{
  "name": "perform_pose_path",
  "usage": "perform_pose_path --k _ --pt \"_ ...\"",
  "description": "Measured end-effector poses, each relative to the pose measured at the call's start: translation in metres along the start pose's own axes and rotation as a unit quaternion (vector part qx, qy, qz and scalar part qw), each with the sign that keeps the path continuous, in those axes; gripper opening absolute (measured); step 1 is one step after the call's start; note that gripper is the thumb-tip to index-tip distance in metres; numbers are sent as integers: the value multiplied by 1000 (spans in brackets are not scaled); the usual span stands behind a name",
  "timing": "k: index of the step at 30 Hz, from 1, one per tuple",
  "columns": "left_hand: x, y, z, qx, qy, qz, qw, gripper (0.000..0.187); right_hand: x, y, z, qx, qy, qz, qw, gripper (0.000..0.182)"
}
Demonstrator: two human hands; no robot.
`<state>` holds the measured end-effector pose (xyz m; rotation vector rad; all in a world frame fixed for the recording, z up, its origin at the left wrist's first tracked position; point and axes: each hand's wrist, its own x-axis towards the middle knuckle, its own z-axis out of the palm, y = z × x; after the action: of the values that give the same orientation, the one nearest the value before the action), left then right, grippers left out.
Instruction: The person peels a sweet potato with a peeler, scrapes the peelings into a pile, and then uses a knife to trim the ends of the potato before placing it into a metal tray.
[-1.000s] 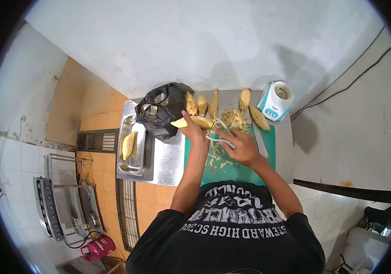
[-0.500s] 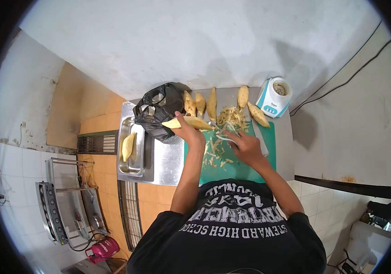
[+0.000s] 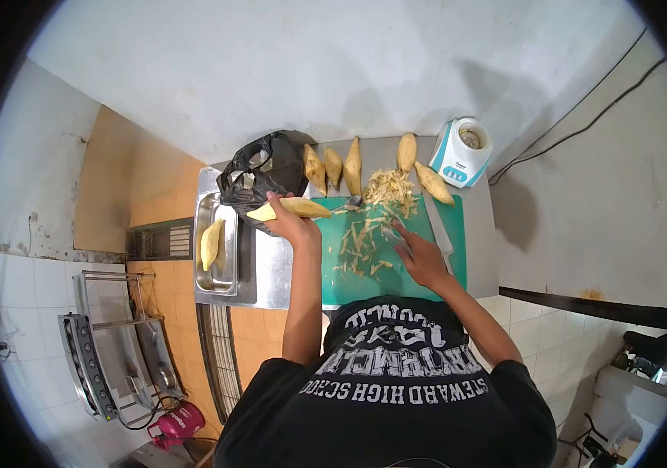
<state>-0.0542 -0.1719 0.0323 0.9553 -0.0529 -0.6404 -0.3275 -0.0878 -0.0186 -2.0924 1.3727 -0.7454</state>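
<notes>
The left grip [image 3: 293, 226] in the head view is closed around a long yellow peeled root [image 3: 306, 207], near the middle of the frame. The root lies across the grip, and its two ends poke out, one to the left and one to the right. The right grip [image 3: 424, 261], right of the middle, is pinching a pale tool [image 3: 394, 232]. The tool is too blurry to tell its shape.

Between the two grips is a gap, where the green board [image 3: 341, 287] and thin bits of peel [image 3: 363, 238] show. The top edge of the board is near a heap of peel [image 3: 392, 189]. A big knife [image 3: 437, 225] lies along the board's right part, near the right grip. Just above the left grip sits a black bag [image 3: 275, 160].

Shiny metal on the surface [image 3: 271, 269] shows between the board and a metal pan [image 3: 216, 285] at the left. A yellow root [image 3: 210, 244] is in the pan. Five brown roots [image 3: 352, 165] are along the top, three left of the heap and two right. A white and blue machine [image 3: 458, 160] stands at the upper right, by the pale wall [image 3: 333, 70]. A pink gas bottle [image 3: 180, 421] is at the lower left.
</notes>
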Motion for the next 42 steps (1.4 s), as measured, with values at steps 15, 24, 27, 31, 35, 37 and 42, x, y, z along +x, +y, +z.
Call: perform_pose_path --k 15,24,27,31,35,37,42 --pt "-11 -9 -20 5 12 -67 998 28 -32 22 18 237 23 147 960 62" --pt "-21 5 -5 -149 -96 -270 946 22 13 -13 7 245 8 49 968 56" --pt "-26 16 4 -185 -125 -347 911 20 39 -61 -30 235 -33 18 971 53" --pt "-31 17 14 -136 -158 -320 924 29 63 -93 -58 140 -75 -38 987 51" --pt "-18 17 7 -208 -212 -373 879 33 64 -86 -49 0 -103 -84 991 56" --pt "-21 33 15 -169 -179 -331 911 35 54 -67 -40 -27 -96 -110 989 57" --pt "-5 43 19 -117 -141 -222 958 44 35 -38 -44 -40 -48 -117 991 49"
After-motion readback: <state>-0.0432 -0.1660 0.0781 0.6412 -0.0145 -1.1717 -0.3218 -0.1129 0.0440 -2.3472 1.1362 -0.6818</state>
